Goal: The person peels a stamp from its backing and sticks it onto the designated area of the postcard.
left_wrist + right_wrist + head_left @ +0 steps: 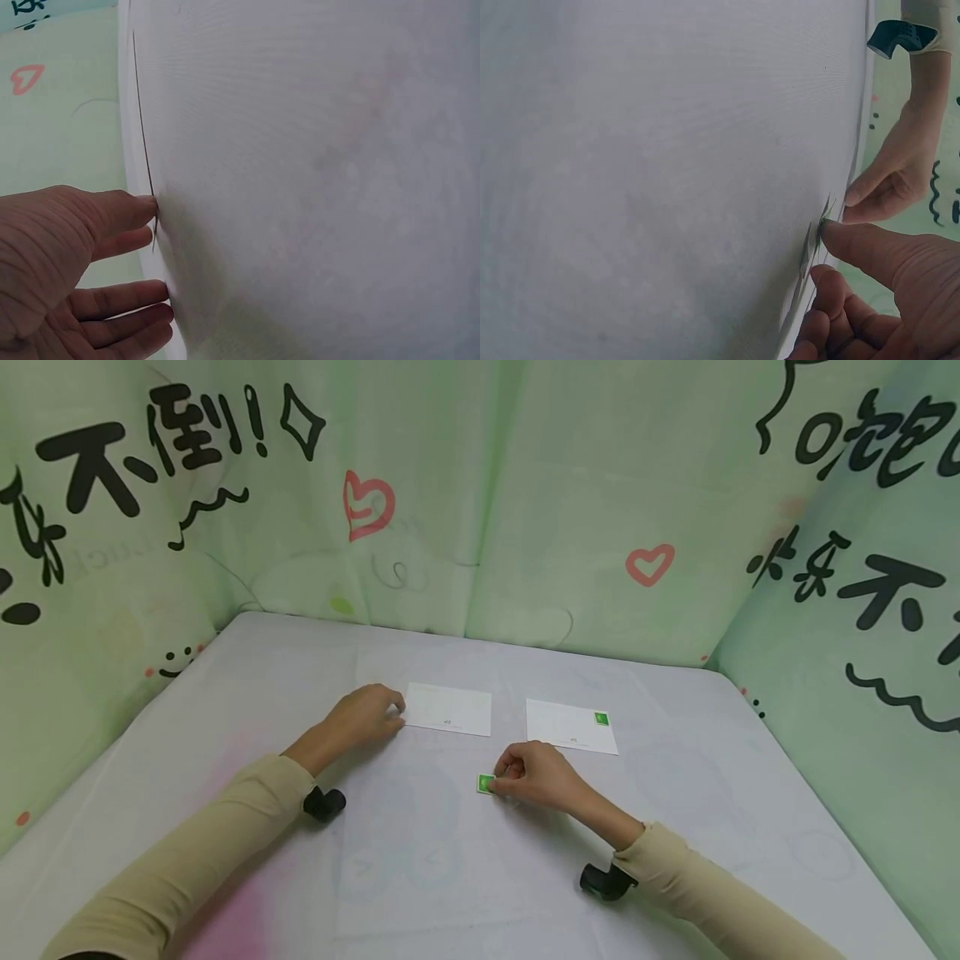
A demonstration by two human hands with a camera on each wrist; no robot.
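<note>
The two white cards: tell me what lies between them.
In the head view, only bare white tabletop shows between the left card and the right card; the right hand is nearer the camera.

I can see a small green sticker with a pale border pinched at its right side in the lower middle of the head view and, above it near the centre, a white rectangular card lying lengthwise, faintly marked.
</note>
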